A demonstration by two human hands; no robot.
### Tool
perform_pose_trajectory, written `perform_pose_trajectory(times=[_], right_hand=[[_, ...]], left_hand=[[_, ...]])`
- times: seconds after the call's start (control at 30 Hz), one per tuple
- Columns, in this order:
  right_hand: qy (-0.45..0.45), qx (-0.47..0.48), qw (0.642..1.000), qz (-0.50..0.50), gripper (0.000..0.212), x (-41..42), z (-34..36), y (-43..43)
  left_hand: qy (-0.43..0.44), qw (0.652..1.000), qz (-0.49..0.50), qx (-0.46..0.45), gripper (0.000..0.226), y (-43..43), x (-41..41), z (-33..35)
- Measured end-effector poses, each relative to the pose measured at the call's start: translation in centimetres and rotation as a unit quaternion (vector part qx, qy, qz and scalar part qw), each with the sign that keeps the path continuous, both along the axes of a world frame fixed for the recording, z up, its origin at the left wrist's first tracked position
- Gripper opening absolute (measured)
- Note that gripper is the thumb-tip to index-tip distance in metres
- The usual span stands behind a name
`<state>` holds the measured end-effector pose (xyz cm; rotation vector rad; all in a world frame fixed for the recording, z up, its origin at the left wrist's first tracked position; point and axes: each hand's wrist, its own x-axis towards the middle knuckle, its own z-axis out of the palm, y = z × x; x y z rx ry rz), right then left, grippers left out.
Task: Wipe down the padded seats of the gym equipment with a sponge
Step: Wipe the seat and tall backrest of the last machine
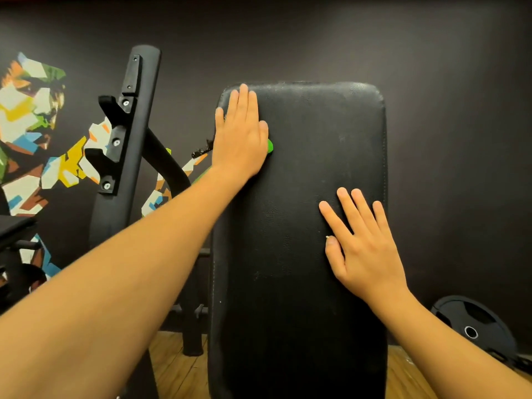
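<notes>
Black padded seat point(302, 174), long panel, long axis running from the bottom of the view up to its rounded top edge. Stitched seams down both sides; faint pale smears across the middle.

Left hand point(240, 131): flat, fingers straight and together, pressed palm-down near the top left corner of the pad. Green sponge point(270, 146) sits under that palm; only a sliver shows, at the thumb side. Not gripped, just pinned flat against the vinyl.

Right hand point(362, 249): also flat and relaxed, fingers spread, resting on the pad's right half, lower down, holding nothing. Looks like a brace.

Key relation: the sponge is at the far upper left end, so nearly the whole pad lies below it and to its right, toward the right hand. Judged next stroke: drag down the long axis or across the top. The left hand does the work; the right would need to lift clear once the sponge nears it.

Around: black rack upright point(126, 145) to the left, colourful mural point(28, 110) behind, weight plate point(472, 323) leaning low right, wooden floor point(178, 370)
</notes>
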<state>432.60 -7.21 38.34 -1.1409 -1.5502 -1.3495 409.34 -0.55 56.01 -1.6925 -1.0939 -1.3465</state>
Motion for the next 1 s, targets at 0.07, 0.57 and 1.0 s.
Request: perform_pose_trajectory(times=[0.07,0.57,1.0], right_hand=[[0.001,-0.003,1.000,-0.005,0.058,0.0,-0.1,0.0],[-0.007,0.013,1.000,-0.003,0.058,-0.1,-0.1,-0.1],[-0.008,0.026,1.000,0.003,0.057,0.0,0.0,0.1]], left_hand=[[-0.029,0.999,-0.021,-0.008,0.059,-0.3,0.5,-1.3],[-0.013,1.000,-0.021,-0.016,0.058,-0.8,0.3,-5.6],[0.036,0.998,-0.044,-0.032,0.060,-2.0,0.5,-13.5]])
